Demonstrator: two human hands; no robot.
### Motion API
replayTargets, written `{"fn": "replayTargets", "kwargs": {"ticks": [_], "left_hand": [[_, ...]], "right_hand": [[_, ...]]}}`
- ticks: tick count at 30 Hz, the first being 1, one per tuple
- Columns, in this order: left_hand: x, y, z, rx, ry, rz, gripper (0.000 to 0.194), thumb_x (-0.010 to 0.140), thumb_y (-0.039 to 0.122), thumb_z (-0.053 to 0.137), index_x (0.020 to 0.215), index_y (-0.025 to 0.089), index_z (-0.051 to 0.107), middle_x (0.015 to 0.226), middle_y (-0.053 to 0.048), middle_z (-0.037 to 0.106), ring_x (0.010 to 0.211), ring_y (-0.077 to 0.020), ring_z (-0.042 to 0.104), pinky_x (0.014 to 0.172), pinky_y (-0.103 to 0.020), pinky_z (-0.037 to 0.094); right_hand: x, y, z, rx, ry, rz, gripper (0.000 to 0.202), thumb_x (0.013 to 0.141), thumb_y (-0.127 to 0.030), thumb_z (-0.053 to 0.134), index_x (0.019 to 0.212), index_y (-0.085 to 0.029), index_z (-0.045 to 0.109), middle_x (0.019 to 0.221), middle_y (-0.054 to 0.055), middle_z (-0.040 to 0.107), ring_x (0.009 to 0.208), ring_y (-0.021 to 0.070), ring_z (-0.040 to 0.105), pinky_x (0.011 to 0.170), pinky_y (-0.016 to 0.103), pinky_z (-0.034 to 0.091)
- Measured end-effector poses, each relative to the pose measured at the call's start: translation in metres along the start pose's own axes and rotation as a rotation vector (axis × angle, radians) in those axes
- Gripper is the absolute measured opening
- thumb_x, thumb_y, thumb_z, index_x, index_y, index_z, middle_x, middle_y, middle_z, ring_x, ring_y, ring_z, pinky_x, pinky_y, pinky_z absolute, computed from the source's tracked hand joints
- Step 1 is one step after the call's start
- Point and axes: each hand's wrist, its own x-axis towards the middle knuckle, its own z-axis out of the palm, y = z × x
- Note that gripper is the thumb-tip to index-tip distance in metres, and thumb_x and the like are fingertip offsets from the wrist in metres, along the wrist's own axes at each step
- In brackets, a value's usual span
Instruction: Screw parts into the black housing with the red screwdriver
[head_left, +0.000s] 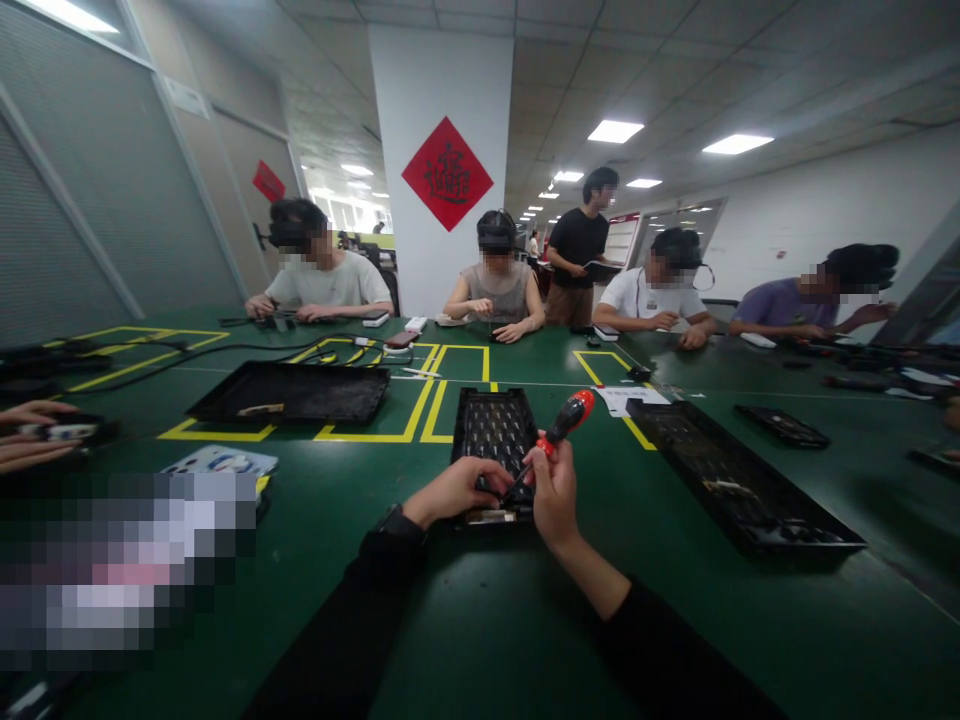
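Right hand (553, 490) holds a screwdriver (564, 425) — left hand (465, 488) beside it.

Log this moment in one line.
left hand: at black tray | right hand: holding screwdriver, tip over tray | paper: on table

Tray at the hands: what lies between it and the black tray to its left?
Head view: yellow tape on the green table and, farther back, a slim white item I can't identify.
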Motion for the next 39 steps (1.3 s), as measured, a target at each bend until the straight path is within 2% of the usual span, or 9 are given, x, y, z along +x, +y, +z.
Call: {"fn": "replayTargets", "kwargs": {"ticks": [6, 9, 11, 13, 18, 25, 29, 35, 39], "left_hand": [[-0.001, 0.009, -0.01, -0.093, 0.055, 0.019, 0.037, 0.066, 0.021, 0.067, 0.102, 0.015, 0.061, 0.096, -0.008, 0.066, 0.089, -0.0176, 0.06, 0.081, -0.032, 0.047], [-0.001, -0.005, -0.018, -0.139, 0.401, 0.011, 0.033, 0.074, 0.027, 0.06, 0.105, 0.015, 0.059, 0.1, -0.009, 0.065, 0.092, -0.018, 0.06, 0.086, -0.035, 0.045], [0.0, -0.023, -0.022, -0.098, 0.702, -0.043, 0.03, 0.076, 0.028, 0.056, 0.103, 0.016, 0.058, 0.103, -0.009, 0.064, 0.095, -0.0181, 0.059, 0.089, -0.036, 0.043], [0.001, -0.042, -0.023, -0.019, 0.856, -0.151, 0.032, 0.073, 0.025, 0.058, 0.104, 0.016, 0.058, 0.108, -0.01, 0.061, 0.096, -0.0192, 0.058, 0.09, -0.038, 0.042], [0.003, -0.067, -0.02, -0.026, 0.822, -0.221, 0.04, 0.072, 0.011, 0.052, 0.111, 0.016, 0.053, 0.113, -0.01, 0.058, 0.1, -0.0178, 0.055, 0.091, -0.036, 0.041], [0.002, -0.06, -0.02, 0.038, 0.865, -0.212, 0.036, 0.072, 0.013, 0.054, 0.108, 0.017, 0.055, 0.109, -0.009, 0.059, 0.09, -0.0163, 0.057, 0.087, -0.036, 0.043], [0.001, -0.036, -0.019, 0.059, 0.918, -0.037, 0.043, 0.074, 0.019, 0.055, 0.117, 0.02, 0.048, 0.117, -0.008, 0.054, 0.09, -0.0144, 0.056, 0.086, -0.033, 0.043], [0.004, -0.014, -0.005, 0.185, 0.612, -0.014, 0.046, 0.061, 0.025, 0.071, 0.104, 0.02, 0.057, 0.093, -0.004, 0.062, 0.084, -0.0157, 0.057, 0.078, -0.03, 0.044], [0.005, -0.015, 0.0, 0.224, 0.518, -0.071, 0.032, 0.063, 0.025, 0.069, 0.094, 0.02, 0.061, 0.076, 0.0, 0.063, 0.072, -0.0137, 0.057, 0.069, -0.026, 0.043]], "right_hand": [[0.012, -0.005, -0.005, 0.209, 0.155, 0.008, 0.022, 0.086, -0.029, 0.043, 0.104, -0.019, 0.046, 0.071, -0.004, 0.053, 0.045, 0.0053, 0.039, 0.043, 0.018, 0.032], [0.035, -0.002, -0.01, 0.283, 0.203, -0.005, 0.017, 0.082, -0.026, 0.046, 0.097, -0.018, 0.048, 0.069, -0.004, 0.057, 0.047, 0.0059, 0.046, 0.048, 0.018, 0.038], [0.053, 0.005, -0.01, 0.268, 0.099, 0.075, 0.014, 0.079, -0.025, 0.049, 0.09, -0.017, 0.05, 0.068, -0.001, 0.061, 0.051, 0.0088, 0.054, 0.052, 0.021, 0.043], [0.067, 0.016, -0.005, 0.241, -0.041, 0.192, 0.014, 0.076, -0.027, 0.052, 0.084, -0.015, 0.053, 0.069, 0.002, 0.064, 0.054, 0.0117, 0.06, 0.051, 0.021, 0.045], [0.08, 0.039, 0.022, 0.268, -0.196, 0.373, 0.015, 0.075, -0.029, 0.053, 0.08, -0.014, 0.054, 0.067, 0.005, 0.067, 0.051, 0.0132, 0.063, 0.047, 0.02, 0.045], [0.085, 0.044, 0.044, 0.288, -0.221, 0.381, 0.014, 0.074, -0.027, 0.056, 0.076, -0.014, 0.054, 0.058, 0.003, 0.066, 0.042, 0.0119, 0.06, 0.041, 0.017, 0.042], [0.08, 0.034, 0.029, 0.327, -0.148, 0.374, 0.019, 0.08, -0.033, 0.05, 0.081, -0.014, 0.051, 0.065, 0.006, 0.068, 0.047, 0.014, 0.063, 0.044, 0.019, 0.044], [0.051, 0.024, -0.01, 0.518, -0.093, 0.386, 0.024, 0.081, -0.037, 0.051, 0.088, -0.014, 0.051, 0.074, 0.01, 0.069, 0.057, 0.0171, 0.065, 0.056, 0.026, 0.048], [0.037, 0.025, -0.018, 0.555, -0.118, 0.349, 0.022, 0.083, -0.035, 0.049, 0.089, -0.014, 0.051, 0.076, 0.008, 0.069, 0.059, 0.0165, 0.065, 0.061, 0.028, 0.049]]}}
